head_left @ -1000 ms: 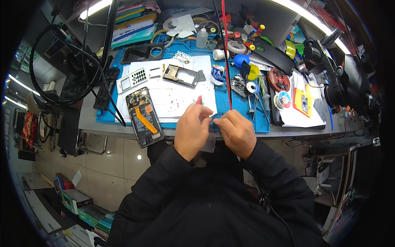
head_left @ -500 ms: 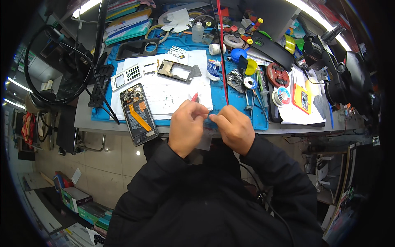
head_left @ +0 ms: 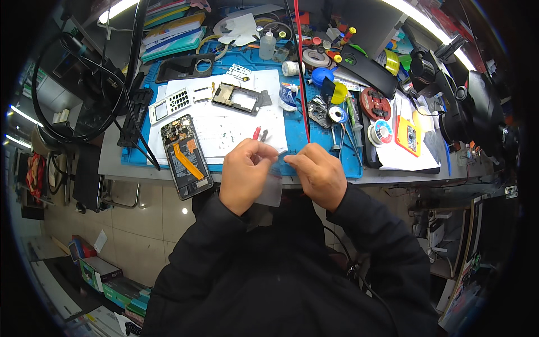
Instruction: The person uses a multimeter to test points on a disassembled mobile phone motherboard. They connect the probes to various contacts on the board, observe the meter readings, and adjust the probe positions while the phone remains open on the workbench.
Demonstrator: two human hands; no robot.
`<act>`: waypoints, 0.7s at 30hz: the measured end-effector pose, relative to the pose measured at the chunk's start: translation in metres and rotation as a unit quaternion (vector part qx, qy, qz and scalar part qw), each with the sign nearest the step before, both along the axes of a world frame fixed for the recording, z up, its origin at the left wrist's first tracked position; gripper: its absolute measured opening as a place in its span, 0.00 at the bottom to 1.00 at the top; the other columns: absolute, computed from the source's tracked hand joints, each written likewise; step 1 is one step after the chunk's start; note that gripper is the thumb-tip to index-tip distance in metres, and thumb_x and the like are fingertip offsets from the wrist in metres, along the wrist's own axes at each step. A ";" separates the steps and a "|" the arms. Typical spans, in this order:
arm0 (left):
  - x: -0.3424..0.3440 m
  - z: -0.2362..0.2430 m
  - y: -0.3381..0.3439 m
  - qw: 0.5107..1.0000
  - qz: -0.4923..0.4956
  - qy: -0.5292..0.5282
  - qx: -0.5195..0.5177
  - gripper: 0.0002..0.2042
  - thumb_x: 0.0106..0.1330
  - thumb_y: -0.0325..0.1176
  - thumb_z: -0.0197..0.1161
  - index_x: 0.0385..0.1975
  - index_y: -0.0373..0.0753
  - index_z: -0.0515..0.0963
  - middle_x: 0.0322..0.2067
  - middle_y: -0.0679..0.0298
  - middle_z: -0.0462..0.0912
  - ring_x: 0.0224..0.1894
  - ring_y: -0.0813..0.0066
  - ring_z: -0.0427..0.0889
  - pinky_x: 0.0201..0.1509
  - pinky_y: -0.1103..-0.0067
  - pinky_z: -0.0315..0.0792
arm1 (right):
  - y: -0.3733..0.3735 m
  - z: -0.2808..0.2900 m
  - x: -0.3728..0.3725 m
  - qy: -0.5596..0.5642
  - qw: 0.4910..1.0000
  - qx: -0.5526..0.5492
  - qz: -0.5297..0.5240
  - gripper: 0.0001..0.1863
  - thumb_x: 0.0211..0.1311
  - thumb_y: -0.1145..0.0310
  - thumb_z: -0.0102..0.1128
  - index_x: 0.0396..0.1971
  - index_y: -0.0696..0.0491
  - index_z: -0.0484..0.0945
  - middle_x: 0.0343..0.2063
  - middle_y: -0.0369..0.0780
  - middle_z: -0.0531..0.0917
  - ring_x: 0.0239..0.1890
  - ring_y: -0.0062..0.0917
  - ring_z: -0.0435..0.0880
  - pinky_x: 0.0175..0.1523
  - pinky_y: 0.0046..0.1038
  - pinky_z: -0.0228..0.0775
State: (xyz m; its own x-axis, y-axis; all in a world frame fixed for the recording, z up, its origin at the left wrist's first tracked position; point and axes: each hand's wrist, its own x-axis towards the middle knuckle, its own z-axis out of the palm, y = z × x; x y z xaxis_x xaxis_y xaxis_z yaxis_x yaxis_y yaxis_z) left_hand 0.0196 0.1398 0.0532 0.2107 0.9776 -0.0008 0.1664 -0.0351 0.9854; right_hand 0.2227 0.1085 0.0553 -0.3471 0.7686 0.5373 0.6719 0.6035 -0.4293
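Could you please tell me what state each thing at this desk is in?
Left hand: closed in a pinch on the clear bag
Clear bag: hanging; open or sealed, cannot tell
Right hand: pinched; whether it grips anything is unclear
Smartphone: back off, innards bared, overhanging the desk
Pale keypad housing: lying flat
Dropper bottle: upright
Right light strip: lit

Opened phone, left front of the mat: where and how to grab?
Opened phone: I'd pinch both long edges near its lower end, from the front. That end appears to overhang the bench; orange ribbon and bare board discourage face contact.
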 end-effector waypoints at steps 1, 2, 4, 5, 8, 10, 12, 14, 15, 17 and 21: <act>-0.001 0.002 0.000 1.000 -0.014 -0.005 -0.016 0.03 0.70 0.18 0.66 0.40 0.29 0.84 0.35 0.63 0.88 0.35 0.84 0.83 0.41 0.85 0.77 | 0.000 0.001 -0.001 0.016 1.000 -0.009 -0.008 0.12 0.58 0.85 0.67 0.42 0.58 0.85 0.31 0.42 0.81 0.33 0.37 0.83 0.37 0.35 0.76; -0.002 0.004 0.001 0.999 -0.026 -0.010 -0.033 0.04 0.69 0.19 0.67 0.42 0.29 0.85 0.36 0.62 0.89 0.35 0.84 0.83 0.41 0.85 0.77 | 0.000 0.002 -0.003 0.033 0.999 -0.019 -0.015 0.12 0.59 0.85 0.68 0.42 0.58 0.85 0.32 0.42 0.81 0.34 0.37 0.84 0.37 0.34 0.77; -0.004 0.007 0.004 0.997 -0.048 -0.030 -0.055 0.07 0.68 0.20 0.69 0.45 0.28 0.86 0.36 0.62 0.90 0.35 0.83 0.84 0.41 0.85 0.77 | 0.001 0.004 -0.004 0.076 0.996 -0.036 -0.028 0.10 0.61 0.84 0.68 0.42 0.58 0.85 0.33 0.42 0.83 0.35 0.37 0.85 0.38 0.33 0.78; -0.004 0.009 0.006 0.996 -0.057 -0.044 -0.060 0.09 0.68 0.20 0.70 0.46 0.28 0.86 0.36 0.62 0.90 0.35 0.83 0.84 0.41 0.85 0.77 | 0.002 0.005 -0.003 0.082 0.996 -0.037 -0.013 0.11 0.59 0.84 0.68 0.41 0.57 0.85 0.33 0.42 0.83 0.36 0.37 0.85 0.39 0.33 0.78; -0.005 0.011 0.011 0.994 -0.086 -0.023 -0.057 0.10 0.66 0.21 0.71 0.45 0.27 0.87 0.35 0.61 0.90 0.35 0.81 0.85 0.41 0.84 0.78 | 0.005 0.009 0.006 0.078 0.996 -0.039 0.031 0.13 0.54 0.83 0.68 0.39 0.55 0.84 0.33 0.40 0.84 0.39 0.37 0.85 0.41 0.33 0.79; -0.005 0.013 0.014 0.994 -0.097 0.008 -0.048 0.09 0.65 0.21 0.72 0.44 0.27 0.88 0.35 0.60 0.90 0.35 0.80 0.85 0.41 0.83 0.78 | 0.009 0.011 0.012 0.052 0.996 -0.038 0.061 0.12 0.55 0.83 0.68 0.38 0.54 0.84 0.33 0.39 0.85 0.39 0.36 0.86 0.42 0.32 0.80; -0.004 0.013 0.019 0.994 -0.103 0.029 -0.036 0.08 0.64 0.21 0.72 0.42 0.27 0.89 0.34 0.60 0.90 0.35 0.79 0.85 0.41 0.82 0.79 | 0.012 0.010 0.014 0.031 0.996 -0.040 0.078 0.10 0.55 0.82 0.67 0.36 0.53 0.84 0.33 0.37 0.84 0.39 0.35 0.85 0.41 0.33 0.79; -0.005 0.014 0.020 0.992 -0.107 0.052 -0.035 0.08 0.64 0.21 0.72 0.42 0.27 0.89 0.34 0.60 0.90 0.35 0.78 0.86 0.42 0.81 0.79 | 0.014 0.009 0.014 0.013 0.995 -0.039 0.089 0.10 0.55 0.81 0.67 0.36 0.53 0.84 0.34 0.37 0.84 0.39 0.35 0.85 0.41 0.33 0.79; -0.005 0.014 0.021 0.992 -0.109 0.054 -0.034 0.08 0.64 0.21 0.72 0.42 0.27 0.89 0.34 0.60 0.90 0.35 0.78 0.86 0.42 0.81 0.79 | 0.014 0.008 0.014 0.010 0.995 -0.038 0.089 0.09 0.55 0.81 0.66 0.36 0.53 0.84 0.34 0.37 0.84 0.39 0.34 0.85 0.41 0.33 0.79; -0.005 0.015 0.020 0.992 -0.110 0.052 -0.033 0.08 0.63 0.21 0.72 0.42 0.27 0.89 0.34 0.60 0.90 0.35 0.78 0.86 0.42 0.81 0.79 | 0.015 0.007 0.014 0.005 0.996 -0.034 0.088 0.09 0.55 0.81 0.66 0.35 0.53 0.83 0.34 0.37 0.83 0.40 0.34 0.85 0.41 0.33 0.79; -0.003 0.015 0.019 0.993 -0.100 0.045 -0.038 0.08 0.63 0.20 0.72 0.41 0.27 0.89 0.34 0.60 0.90 0.35 0.78 0.86 0.42 0.81 0.79 | 0.016 0.008 0.014 -0.005 0.995 -0.028 0.095 0.09 0.55 0.80 0.65 0.36 0.52 0.83 0.35 0.36 0.83 0.40 0.34 0.84 0.41 0.33 0.79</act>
State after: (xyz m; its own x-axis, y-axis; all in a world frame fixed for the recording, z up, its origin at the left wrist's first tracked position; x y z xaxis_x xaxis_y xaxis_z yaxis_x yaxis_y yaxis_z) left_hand 0.0170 0.1591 0.0682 0.3963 0.9125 -0.1014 0.2514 -0.0016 0.9679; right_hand 0.2372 0.1247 0.0628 -0.4940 0.7172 0.4916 0.5522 0.6955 -0.4597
